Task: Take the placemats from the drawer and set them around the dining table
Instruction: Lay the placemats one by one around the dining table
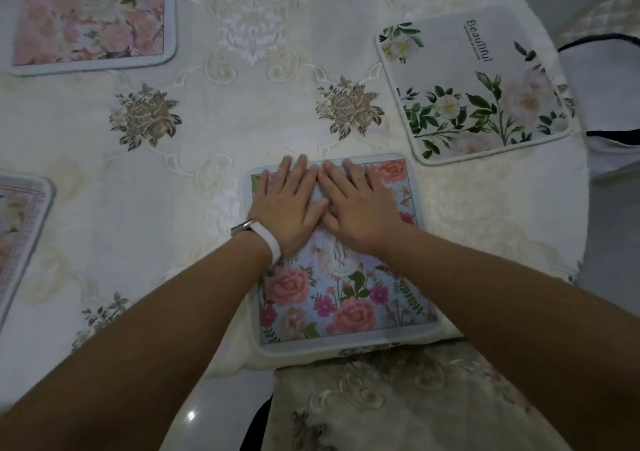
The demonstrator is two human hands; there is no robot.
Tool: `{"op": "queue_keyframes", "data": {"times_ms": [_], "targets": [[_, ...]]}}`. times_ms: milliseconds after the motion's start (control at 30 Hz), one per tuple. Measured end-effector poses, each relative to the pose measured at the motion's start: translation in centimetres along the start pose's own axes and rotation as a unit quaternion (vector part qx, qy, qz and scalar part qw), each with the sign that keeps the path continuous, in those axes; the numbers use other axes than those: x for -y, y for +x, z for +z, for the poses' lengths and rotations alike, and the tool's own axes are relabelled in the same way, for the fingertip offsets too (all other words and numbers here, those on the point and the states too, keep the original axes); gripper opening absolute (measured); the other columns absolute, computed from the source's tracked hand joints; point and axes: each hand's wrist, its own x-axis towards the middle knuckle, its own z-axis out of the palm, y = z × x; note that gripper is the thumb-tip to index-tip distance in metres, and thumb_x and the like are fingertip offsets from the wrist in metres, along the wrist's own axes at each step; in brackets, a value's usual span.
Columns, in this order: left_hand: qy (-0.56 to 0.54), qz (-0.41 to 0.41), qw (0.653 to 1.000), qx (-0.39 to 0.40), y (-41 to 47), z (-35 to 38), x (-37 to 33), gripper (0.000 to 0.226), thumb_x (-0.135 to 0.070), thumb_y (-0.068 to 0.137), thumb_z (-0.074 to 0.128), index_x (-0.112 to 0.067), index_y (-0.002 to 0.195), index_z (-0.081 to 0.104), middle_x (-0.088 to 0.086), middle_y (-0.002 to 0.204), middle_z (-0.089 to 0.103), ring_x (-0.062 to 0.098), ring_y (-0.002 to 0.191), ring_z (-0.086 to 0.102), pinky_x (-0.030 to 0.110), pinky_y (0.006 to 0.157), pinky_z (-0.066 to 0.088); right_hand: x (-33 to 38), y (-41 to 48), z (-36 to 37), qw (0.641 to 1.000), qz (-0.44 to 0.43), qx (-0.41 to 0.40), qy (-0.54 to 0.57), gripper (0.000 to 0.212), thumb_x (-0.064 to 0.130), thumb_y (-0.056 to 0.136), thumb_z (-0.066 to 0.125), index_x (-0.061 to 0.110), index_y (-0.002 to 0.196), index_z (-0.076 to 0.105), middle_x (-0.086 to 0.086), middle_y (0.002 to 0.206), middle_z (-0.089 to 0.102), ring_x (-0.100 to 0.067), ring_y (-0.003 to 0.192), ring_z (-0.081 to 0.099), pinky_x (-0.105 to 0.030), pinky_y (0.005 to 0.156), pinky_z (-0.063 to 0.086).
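A light-blue placemat with pink roses (346, 298) lies flat at the near edge of the dining table (214, 132). My left hand (291, 204) and my right hand (360, 204) rest palm-down side by side on its far half, fingers spread, thumbs touching. Neither hand grips anything. A white placemat with green leaves and the word "Beautiful" (478, 87) lies to the right. A pink floral placemat (90, 17) lies at the far left. The corner of another placemat (20, 229) shows at the left edge.
An embroidered cream tablecloth covers the round table. A chair with a patterned seat cover (398, 402) stands just below the near edge. Another chair (609, 83) stands at the right. A white band sits on my left wrist.
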Motion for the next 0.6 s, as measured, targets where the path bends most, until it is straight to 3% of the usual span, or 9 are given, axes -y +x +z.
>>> {"op": "queue_keyframes", "data": {"times_ms": [133, 367, 600], "targets": [[-0.006, -0.032, 0.999, -0.018, 2.2, -0.4, 0.5, 0.066, -0.055, 0.098, 0.008, -0.022, 0.156, 0.004, -0.002, 0.164, -0.001, 0.018, 0.149, -0.007, 0.046, 0.120, -0.002, -0.2, 2.9, -0.5, 1.000, 0.004, -0.003, -0.001, 0.064, 0.051, 0.102, 0.014, 0.022, 0.158, 0.002, 0.004, 0.166, -0.001, -0.023, 0.152, -0.004, -0.050, 0.121, -0.002], [-0.013, -0.068, 0.997, -0.044, 3.4, -0.6, 0.8, 0.061, -0.055, 0.099, 0.014, -0.030, 0.155, 0.011, -0.002, 0.164, 0.001, 0.019, 0.150, -0.004, 0.046, 0.119, -0.001, -1.2, 4.3, -0.9, 0.999, 0.031, -0.036, 0.016, 0.069, 0.058, 0.096, 0.013, 0.026, 0.157, 0.017, -0.001, 0.166, 0.009, -0.026, 0.152, 0.005, -0.051, 0.120, 0.004], [0.011, -0.086, 0.996, -0.032, 1.1, -0.3, 3.0, 0.073, -0.064, 0.095, 0.014, -0.024, 0.155, 0.003, 0.002, 0.164, -0.003, 0.022, 0.150, -0.006, 0.047, 0.120, 0.001, -3.9, 2.1, -0.6, 0.992, 0.115, -0.053, 0.028, 0.068, 0.057, 0.098, 0.023, 0.024, 0.157, 0.015, -0.007, 0.166, 0.006, -0.027, 0.152, 0.002, -0.047, 0.121, 0.000]]}}
